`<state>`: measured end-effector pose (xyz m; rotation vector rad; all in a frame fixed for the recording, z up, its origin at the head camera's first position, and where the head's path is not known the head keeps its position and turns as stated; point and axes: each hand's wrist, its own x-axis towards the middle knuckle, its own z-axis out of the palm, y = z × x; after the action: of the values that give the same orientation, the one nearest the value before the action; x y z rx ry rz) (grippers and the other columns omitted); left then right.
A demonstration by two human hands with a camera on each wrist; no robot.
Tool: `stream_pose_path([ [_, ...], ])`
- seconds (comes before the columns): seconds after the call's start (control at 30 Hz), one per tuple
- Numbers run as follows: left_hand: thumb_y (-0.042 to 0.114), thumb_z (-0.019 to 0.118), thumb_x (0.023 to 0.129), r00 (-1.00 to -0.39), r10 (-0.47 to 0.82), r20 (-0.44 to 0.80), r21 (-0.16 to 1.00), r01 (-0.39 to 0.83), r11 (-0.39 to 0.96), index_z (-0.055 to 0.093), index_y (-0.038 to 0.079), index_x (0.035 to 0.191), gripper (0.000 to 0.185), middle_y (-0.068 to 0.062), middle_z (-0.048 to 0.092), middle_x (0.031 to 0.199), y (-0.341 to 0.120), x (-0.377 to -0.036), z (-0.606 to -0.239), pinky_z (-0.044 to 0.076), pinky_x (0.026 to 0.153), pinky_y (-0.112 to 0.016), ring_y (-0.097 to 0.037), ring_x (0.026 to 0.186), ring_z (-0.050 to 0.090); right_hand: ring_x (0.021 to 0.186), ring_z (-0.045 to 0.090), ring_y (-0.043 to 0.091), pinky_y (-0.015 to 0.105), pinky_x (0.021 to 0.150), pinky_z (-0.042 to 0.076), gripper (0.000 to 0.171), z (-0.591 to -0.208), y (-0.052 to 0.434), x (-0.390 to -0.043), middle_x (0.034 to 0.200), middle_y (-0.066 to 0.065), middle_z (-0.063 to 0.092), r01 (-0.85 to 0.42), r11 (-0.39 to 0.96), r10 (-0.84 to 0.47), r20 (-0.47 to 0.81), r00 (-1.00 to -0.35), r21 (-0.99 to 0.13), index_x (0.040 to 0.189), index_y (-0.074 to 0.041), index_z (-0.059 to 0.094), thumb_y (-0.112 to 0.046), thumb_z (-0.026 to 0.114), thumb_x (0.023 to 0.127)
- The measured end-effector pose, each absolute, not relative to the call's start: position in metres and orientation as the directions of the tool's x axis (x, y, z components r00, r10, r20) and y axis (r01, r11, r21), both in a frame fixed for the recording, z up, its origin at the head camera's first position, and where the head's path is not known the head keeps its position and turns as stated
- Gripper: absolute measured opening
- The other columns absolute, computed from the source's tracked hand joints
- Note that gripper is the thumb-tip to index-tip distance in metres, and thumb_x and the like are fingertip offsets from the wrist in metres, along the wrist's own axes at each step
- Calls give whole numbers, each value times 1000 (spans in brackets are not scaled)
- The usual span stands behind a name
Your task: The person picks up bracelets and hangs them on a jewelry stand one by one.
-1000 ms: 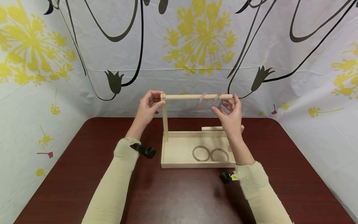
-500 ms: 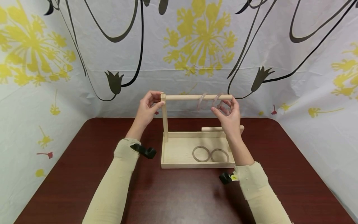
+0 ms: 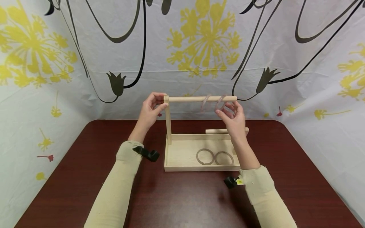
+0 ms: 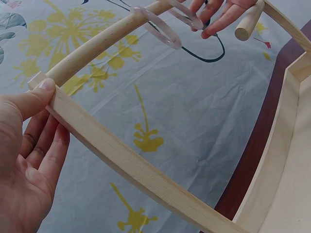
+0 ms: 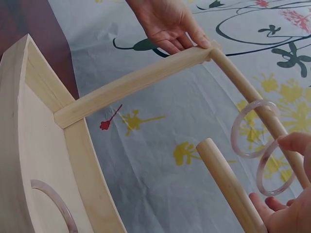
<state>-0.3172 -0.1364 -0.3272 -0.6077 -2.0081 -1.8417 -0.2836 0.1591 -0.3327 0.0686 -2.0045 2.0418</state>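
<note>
A wooden display stand has a tray base (image 3: 182,169), an upright post (image 3: 168,123) and a round top bar (image 3: 185,99). My left hand (image 3: 149,106) pinches the top of the post between thumb and fingers, where the bar joins it. Two translucent pinkish bangles hang on the bar; the inner bangle (image 5: 234,133) hangs apart from both hands. Near the bar's free end, my right hand (image 3: 235,118) pinches the outer bangle (image 5: 262,170) between thumb and fingers. Two more bangles (image 3: 204,149) (image 3: 223,152) lie side by side in the tray.
A second, lower round bar (image 3: 215,130) runs behind the tray, its right part hidden by my right hand and wrist. The stand sits on a dark red-brown table (image 3: 182,199). A patterned cloth (image 3: 159,57) hangs behind and at both sides.
The right hand's fingertips have come down from the bar's free end and drawn in slightly around the outer bangle. The left hand and the stand stay put.
</note>
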Motion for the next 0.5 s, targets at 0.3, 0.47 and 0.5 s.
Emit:
stream_pose_path([
  [0.3, -2, 65, 94, -852, 83, 517, 849, 523, 76, 55, -8, 124, 33, 1, 64, 110, -137, -317, -327, 52, 73, -17, -2, 98, 61, 138, 49, 27, 28, 110, 45, 76, -331, 166, -279, 152, 11, 44, -211, 33, 170, 213, -962, -977, 156, -13, 26, -15, 69, 93],
  [0.47, -3, 64, 94, -850, 82, 521, 847, 526, 70, 54, -9, 124, 33, 2, 64, 110, -136, -317, -328, 52, 76, -16, -2, 97, 61, 140, 47, 28, 32, 112, 44, 77, -329, 173, -275, 153, 12, 44, -211, 85, 176, 223, -959, -974, 157, -13, 25, -16, 68, 93],
  [0.5, -4, 64, 93, -849, 82, 523, 847, 528, 65, 54, -10, 124, 33, 3, 64, 110, -136, -317, -327, 52, 78, -16, -2, 97, 61, 140, 47, 28, 30, 112, 44, 76, -328, 175, -274, 153, 12, 44, -212, 93, 179, 226, -957, -973, 157, -13, 25, -16, 68, 93],
])
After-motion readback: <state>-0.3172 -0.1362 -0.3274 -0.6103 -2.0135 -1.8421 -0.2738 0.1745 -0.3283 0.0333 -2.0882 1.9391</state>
